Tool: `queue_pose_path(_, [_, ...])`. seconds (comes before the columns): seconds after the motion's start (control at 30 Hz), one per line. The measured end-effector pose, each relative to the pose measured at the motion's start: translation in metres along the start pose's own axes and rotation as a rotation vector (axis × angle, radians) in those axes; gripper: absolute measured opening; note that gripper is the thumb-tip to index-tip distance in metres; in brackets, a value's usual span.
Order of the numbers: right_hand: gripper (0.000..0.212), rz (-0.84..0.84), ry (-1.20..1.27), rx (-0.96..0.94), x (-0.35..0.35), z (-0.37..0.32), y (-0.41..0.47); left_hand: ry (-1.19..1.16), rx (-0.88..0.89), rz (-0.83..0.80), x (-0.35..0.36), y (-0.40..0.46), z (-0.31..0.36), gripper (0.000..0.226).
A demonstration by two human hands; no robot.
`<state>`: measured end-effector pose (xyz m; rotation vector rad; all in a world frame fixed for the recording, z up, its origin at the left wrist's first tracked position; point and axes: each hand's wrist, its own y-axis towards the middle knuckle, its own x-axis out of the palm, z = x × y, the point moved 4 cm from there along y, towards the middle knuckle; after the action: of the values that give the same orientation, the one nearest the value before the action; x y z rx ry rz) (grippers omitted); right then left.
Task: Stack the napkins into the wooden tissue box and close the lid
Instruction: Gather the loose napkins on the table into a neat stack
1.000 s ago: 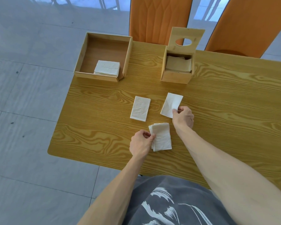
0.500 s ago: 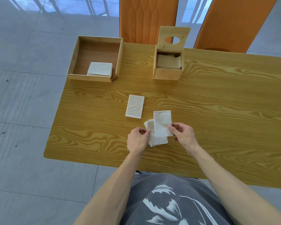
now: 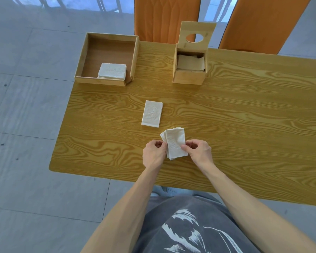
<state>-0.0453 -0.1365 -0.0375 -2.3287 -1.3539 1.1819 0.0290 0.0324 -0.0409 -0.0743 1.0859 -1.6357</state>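
Note:
A small stack of white folded napkins [image 3: 175, 143] lies near the table's front edge, pinched on its left side by my left hand [image 3: 153, 154] and on its right side by my right hand [image 3: 199, 151]. Another folded napkin [image 3: 152, 113] lies alone on the table just beyond them. The wooden tissue box [image 3: 189, 76] stands at the back, its lid [image 3: 197, 36] with an oval hole tipped upright, napkins visible inside. A further pile of napkins [image 3: 112, 70] rests in the open wooden tray [image 3: 100, 80] at the back left.
The wooden table [image 3: 244, 125] ends close on the left and in front, with grey tiled floor beyond. Two orange chairs [image 3: 167, 17] stand behind the far edge.
My right hand carried a loose napkin from the table's middle onto the stack that my left hand holds. Both hands now grip the stack's sides.

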Motion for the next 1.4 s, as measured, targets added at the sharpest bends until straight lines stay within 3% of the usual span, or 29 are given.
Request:
queue_pose_path(0.1, [0.023,0.037,-0.073,-0.013,0.002,-0.002,0.000,0.026,-0.019,0.021,-0.001,-0.005,0.005,0.045])
queue_pose_path(0.27, [0.030,0.079,-0.129,-0.047,-0.002,-0.012,0.000,0.069,0.028,0.021,-0.001,-0.006,0.006,0.031])
queue_pose_path(0.43, [0.019,0.216,-0.216,-0.139,-0.007,-0.047,0.011,0.055,0.012,0.003,-0.004,-0.003,0.006,0.027])
queue_pose_path(0.67, [0.028,0.146,-0.266,-0.172,0.016,-0.105,0.038,0.084,-0.004,-0.010,-0.006,-0.001,0.004,0.027])
queue_pose_path(0.97, [0.050,0.109,-0.459,0.052,0.055,-0.134,0.050,0.097,-0.032,-0.006,-0.013,0.001,0.001,0.021])
queue_pose_path(1.13, [0.055,0.118,-0.506,0.085,0.067,-0.131,0.051,0.101,-0.030,-0.008,-0.013,0.001,0.001,0.023])
queue_pose_path(1.4, [0.025,0.097,-0.385,0.092,0.074,-0.131,0.053,0.119,-0.030,-0.023,-0.014,0.002,0.001,0.018])
